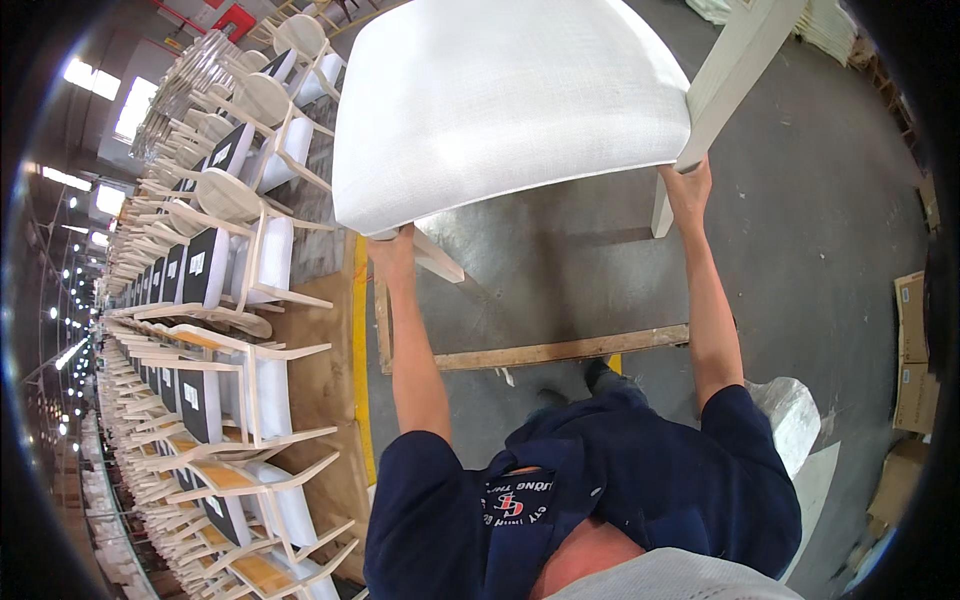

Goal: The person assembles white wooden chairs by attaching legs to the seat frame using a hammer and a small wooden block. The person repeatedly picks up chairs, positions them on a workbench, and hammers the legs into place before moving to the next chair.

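A chair with a white fabric seat is in front of me, its pale wooden backrest post rising at the far right. My left hand grips the chair under the seat's near left corner, beside a pale leg that slants down. At the near right corner, my right hand is wrapped round the wood below the seat, where the post meets it. The seat hides most of the fingers of both hands. Both arms reach straight out.
Rows of stacked pale wooden chairs fill the left side, on brown board. A yellow floor line runs beside them. Before my feet lies a wooden frame bar. Cardboard boxes stand at the right; a plastic-wrapped bundle sits by my right elbow.
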Demonstrator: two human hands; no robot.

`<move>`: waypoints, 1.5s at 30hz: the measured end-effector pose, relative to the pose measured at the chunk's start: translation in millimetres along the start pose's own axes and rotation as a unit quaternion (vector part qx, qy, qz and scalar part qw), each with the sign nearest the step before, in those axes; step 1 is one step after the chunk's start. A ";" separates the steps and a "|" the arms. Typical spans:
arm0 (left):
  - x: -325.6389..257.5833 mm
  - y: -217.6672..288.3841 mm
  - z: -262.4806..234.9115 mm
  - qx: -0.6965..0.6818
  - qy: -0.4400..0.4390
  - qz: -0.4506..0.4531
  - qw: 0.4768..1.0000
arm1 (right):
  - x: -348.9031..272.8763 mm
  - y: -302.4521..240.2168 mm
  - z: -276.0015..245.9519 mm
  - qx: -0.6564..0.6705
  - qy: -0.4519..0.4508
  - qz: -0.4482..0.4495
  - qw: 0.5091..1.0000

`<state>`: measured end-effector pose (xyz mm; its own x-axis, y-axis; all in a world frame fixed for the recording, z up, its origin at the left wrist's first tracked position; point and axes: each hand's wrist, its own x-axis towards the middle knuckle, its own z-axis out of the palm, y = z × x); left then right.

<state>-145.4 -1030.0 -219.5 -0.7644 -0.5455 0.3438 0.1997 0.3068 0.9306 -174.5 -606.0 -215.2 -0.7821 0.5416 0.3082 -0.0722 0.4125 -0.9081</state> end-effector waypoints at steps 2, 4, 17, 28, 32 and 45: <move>1.2 4.7 0.6 -0.018 -0.038 -0.043 0.998 | 2.3 4.3 -3.0 0.016 0.000 -0.011 1.000; 0.5 4.0 2.3 -0.028 -0.049 -0.050 0.997 | 4.4 9.4 -6.8 0.025 -0.006 -0.016 1.000; 5.7 22.2 -1.5 -0.007 -0.094 -0.078 0.993 | 9.2 21.1 -1.7 0.035 0.006 -0.035 0.999; 10.7 34.6 -8.4 0.038 -0.071 -0.119 0.990 | -13.1 -1.2 -2.5 -0.008 -0.005 -0.009 1.000; 17.9 23.9 -17.6 0.015 -0.073 -0.094 0.993 | -27.0 -7.3 0.9 0.024 0.015 -0.039 0.999; 21.2 30.2 -19.6 0.058 -0.105 -0.096 0.988 | -26.0 9.4 0.8 -0.006 0.011 -0.033 0.999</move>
<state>-143.5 -1047.6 -181.7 -0.8942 -0.4321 0.1173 -0.0234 0.3068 0.9515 -155.3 -616.8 -231.9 -0.7617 0.5292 0.3738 -0.1153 0.4570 -0.8820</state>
